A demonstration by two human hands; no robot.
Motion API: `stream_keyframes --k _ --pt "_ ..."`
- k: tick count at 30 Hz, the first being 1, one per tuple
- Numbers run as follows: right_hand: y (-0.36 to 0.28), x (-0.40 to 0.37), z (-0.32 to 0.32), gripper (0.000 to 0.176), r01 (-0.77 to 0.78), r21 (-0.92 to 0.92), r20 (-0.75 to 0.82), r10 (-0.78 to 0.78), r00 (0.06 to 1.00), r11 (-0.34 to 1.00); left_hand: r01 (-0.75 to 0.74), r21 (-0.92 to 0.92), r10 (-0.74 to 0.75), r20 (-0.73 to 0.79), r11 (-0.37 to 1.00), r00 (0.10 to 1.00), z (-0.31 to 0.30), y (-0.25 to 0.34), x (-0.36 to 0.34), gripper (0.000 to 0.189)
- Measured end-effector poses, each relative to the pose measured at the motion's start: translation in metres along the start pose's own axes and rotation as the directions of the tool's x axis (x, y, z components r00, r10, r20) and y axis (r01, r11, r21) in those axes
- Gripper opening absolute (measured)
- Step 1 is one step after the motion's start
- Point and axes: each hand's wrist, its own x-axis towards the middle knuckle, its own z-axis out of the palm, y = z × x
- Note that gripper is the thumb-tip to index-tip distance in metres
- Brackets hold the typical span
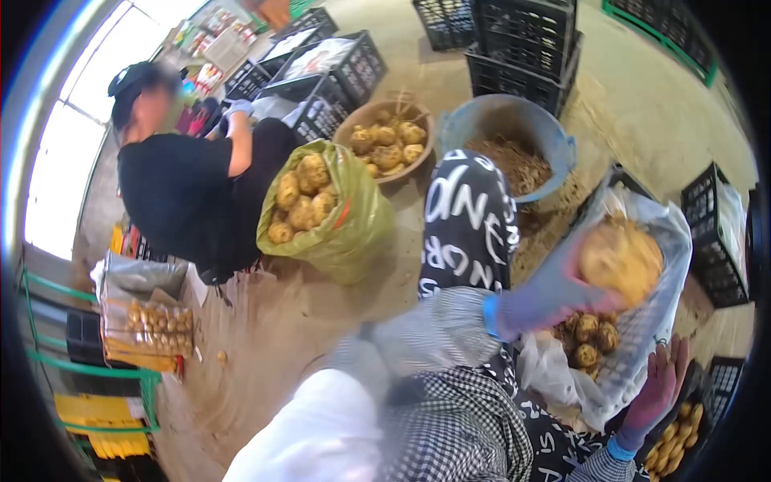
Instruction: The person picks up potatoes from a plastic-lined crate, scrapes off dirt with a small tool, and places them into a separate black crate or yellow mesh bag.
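My left hand (554, 293), in a grey and pink glove, is closed round a large, round, yellowish-brown root vegetable (621, 261), blurred by motion. It is held above a crate lined with clear plastic (642, 337). Smaller brown roots (590, 339) lie inside the crate, below the held one. At the crate's near right side, my right hand (658, 386), gloved alike, has its fingers apart and holds nothing. A blue tub (554, 145) with brown scraps (514, 165) stands beyond my knee.
A green sack (353, 225) of potato-like roots and a brown basin (426, 132) of more stand left of my knee. A co-worker (181, 177) sits beyond the sack. Black crates (522, 48) are stacked behind the tub; another (715, 233) is at right.
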Motion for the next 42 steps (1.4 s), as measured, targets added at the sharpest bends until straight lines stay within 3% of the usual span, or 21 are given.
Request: stream_keyframes --k 3,5,6,7,9,10,12,14,16,19,21,22,24,26,27,29,31,34,36,39,42 --pt "0.003 0.012 -0.001 0.054 -0.001 0.035 0.022 0.001 1.000 0.999 -0.255 0.350 0.343 -0.217 0.901 0.914 -0.028 0.110 -0.045 0.082" --pt "0.011 0.021 0.002 0.054 -0.036 0.041 0.035 0.034 0.999 0.999 -0.357 0.725 0.701 -0.238 0.589 0.672 -0.057 0.165 -0.076 0.079" --pt "0.011 0.023 0.004 0.055 -0.054 0.037 0.037 0.052 0.998 0.998 -0.142 0.959 0.849 -0.140 0.244 0.510 -0.092 0.185 -0.095 0.077" --pt "0.011 0.025 0.008 0.055 -0.073 0.032 0.034 0.071 0.997 0.997 -0.232 0.950 0.888 -0.085 0.209 0.452 -0.114 0.203 -0.112 0.077" --pt "0.015 0.032 0.006 0.055 -0.100 0.063 0.034 0.098 0.995 0.993 0.324 0.933 0.930 0.025 -0.153 0.367 -0.157 0.228 -0.148 0.077" --pt "0.022 0.034 -0.003 0.055 -0.107 0.093 0.020 0.106 0.994 0.990 0.556 0.748 0.901 0.125 -0.361 0.416 -0.204 0.239 -0.170 0.076" --pt "0.025 0.036 -0.007 0.053 -0.067 -0.001 0.043 0.067 0.997 0.998 0.646 0.610 0.799 -0.035 -0.459 0.600 -0.276 0.239 -0.206 0.066" --pt "0.002 0.033 0.007 0.048 -0.047 0.010 0.041 0.047 0.998 0.999 0.522 0.634 0.617 -0.089 -0.570 0.782 -0.359 0.231 -0.244 0.051" --pt "-0.017 0.030 0.011 0.043 -0.060 0.065 -0.063 0.064 0.996 0.996 0.469 0.416 0.486 -0.073 -0.779 0.871 -0.383 0.245 -0.245 0.048" --pt "-0.022 0.024 -0.015 0.043 -0.045 0.009 -0.178 0.046 0.983 0.999 0.649 0.735 0.737 -0.328 -0.194 0.591 -0.287 0.248 -0.165 0.033" --pt "-0.027 0.019 -0.037 0.045 -0.075 -0.011 -0.183 0.071 0.981 0.997 0.117 0.971 0.578 0.025 -0.207 0.816 -0.246 0.258 -0.116 0.037" --pt "-0.028 0.016 -0.041 0.047 -0.072 -0.006 -0.190 0.070 0.979 0.997 0.108 0.968 0.642 0.064 -0.226 0.764 -0.196 0.240 -0.075 0.035" --pt "-0.028 0.012 -0.039 0.051 -0.059 0.004 -0.197 0.059 0.979 0.998 -0.157 0.921 0.389 0.299 -0.356 0.871 -0.107 0.195 -0.004 0.028" --pt "-0.028 0.004 -0.031 0.045 -0.046 -0.010 -0.251 0.042 0.967 0.999 -0.525 0.753 0.030 0.582 -0.397 0.812 -0.029 0.144 0.063 0.026" --pt "-0.030 0.000 -0.026 0.043 -0.026 -0.031 -0.291 0.016 0.957 0.999 -0.473 0.878 -0.024 0.472 -0.078 0.881 -0.003 0.095 0.086 0.025" --pt "-0.033 -0.012 -0.038 0.037 0.015 -0.018 -0.306 -0.020 0.952 1.000 -0.442 0.897 -0.263 0.429 0.010 0.864 0.011 -0.005 0.120 0.036" --pt "-0.039 -0.023 -0.054 0.039 -0.030 -0.135 -0.363 -0.021 0.931 0.990 -0.535 0.832 -0.582 0.365 -0.148 0.727 -0.019 -0.109 0.147 0.050" --pt "-0.038 -0.035 -0.077 0.037 -0.068 -0.252 -0.424 -0.048 0.904 0.965 -0.629 0.523 -0.741 -0.009 -0.576 0.671 -0.059 -0.224 0.172 0.047" --pt "-0.033 -0.045 -0.088 0.035 -0.083 -0.331 -0.459 -0.084 0.884 0.940 -0.620 0.406 -0.709 -0.110 -0.672 0.697 -0.101 -0.276 0.189 0.042" --pt "-0.031 -0.057 -0.098 0.033 -0.126 -0.291 -0.484 -0.032 0.875 0.948 -0.675 0.100 -0.666 0.106 -0.731 0.738 -0.146 -0.304 0.185 0.037" --pt "-0.032 -0.061 -0.098 0.031 -0.121 -0.255 -0.479 -0.017 0.877 0.959 -0.672 0.336 -0.684 0.102 -0.660 0.722 -0.156 -0.301 0.193 0.037"
